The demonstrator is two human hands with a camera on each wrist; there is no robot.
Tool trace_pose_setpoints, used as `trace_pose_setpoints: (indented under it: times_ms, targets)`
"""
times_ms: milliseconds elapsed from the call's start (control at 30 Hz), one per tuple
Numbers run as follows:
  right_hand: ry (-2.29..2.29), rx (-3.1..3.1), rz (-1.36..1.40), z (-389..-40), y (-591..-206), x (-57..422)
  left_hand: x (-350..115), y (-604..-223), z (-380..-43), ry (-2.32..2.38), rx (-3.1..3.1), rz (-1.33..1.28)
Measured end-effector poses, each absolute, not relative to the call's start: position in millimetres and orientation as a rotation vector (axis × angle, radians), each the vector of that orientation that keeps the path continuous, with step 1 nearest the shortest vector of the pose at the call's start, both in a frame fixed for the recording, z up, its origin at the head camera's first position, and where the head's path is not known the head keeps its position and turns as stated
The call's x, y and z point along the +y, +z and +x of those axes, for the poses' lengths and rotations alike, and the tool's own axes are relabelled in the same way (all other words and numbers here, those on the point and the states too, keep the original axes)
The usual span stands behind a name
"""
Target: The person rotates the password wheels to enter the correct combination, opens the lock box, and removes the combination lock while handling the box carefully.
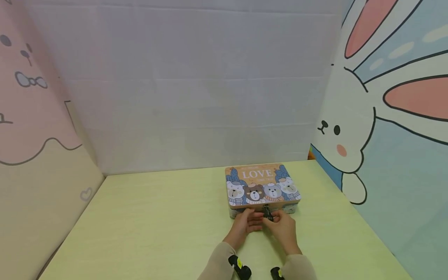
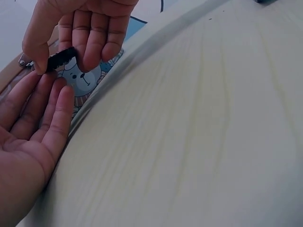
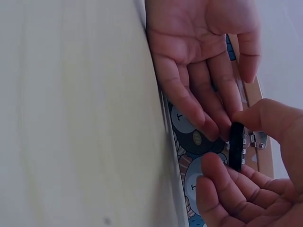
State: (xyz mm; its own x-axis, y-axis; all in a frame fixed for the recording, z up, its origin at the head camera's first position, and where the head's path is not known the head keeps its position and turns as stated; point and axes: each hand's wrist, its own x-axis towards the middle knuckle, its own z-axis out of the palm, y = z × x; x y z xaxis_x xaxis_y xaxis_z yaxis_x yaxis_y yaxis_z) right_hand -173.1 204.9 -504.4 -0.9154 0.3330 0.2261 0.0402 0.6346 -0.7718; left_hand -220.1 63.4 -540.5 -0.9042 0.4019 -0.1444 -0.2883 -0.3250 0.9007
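Observation:
A tin box point(image 1: 257, 171) with LOVE and cartoon bears on its lid lies flat on the table. From its front clasp point(image 3: 258, 139) hangs a small black combination padlock point(image 3: 236, 146) with a row of number dials. My right hand point(image 1: 284, 231) pinches the padlock, thumb at one end and fingers toward the other. My left hand point(image 1: 241, 227) lies at the box's front with its palm turned toward the padlock. Its relaxed, fairly straight fingers point(image 2: 49, 104) reach right up to the lock's end in the left wrist view.
The pale yellow table point(image 1: 147, 225) stretches left and forward of the box. A white sheet point(image 1: 196, 85) hangs behind it, with cartoon-printed panels point(image 1: 402, 175) at both sides. Black straps point(image 1: 241, 268) sit at the wrists.

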Motion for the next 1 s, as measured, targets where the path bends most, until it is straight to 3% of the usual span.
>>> trace_pose_setpoints:
  times_ms: [1000]
  targets:
    - [1.222,-2.229,-0.584,-177,-515,171,55,-543,-219,2.242,1.447,0.265]
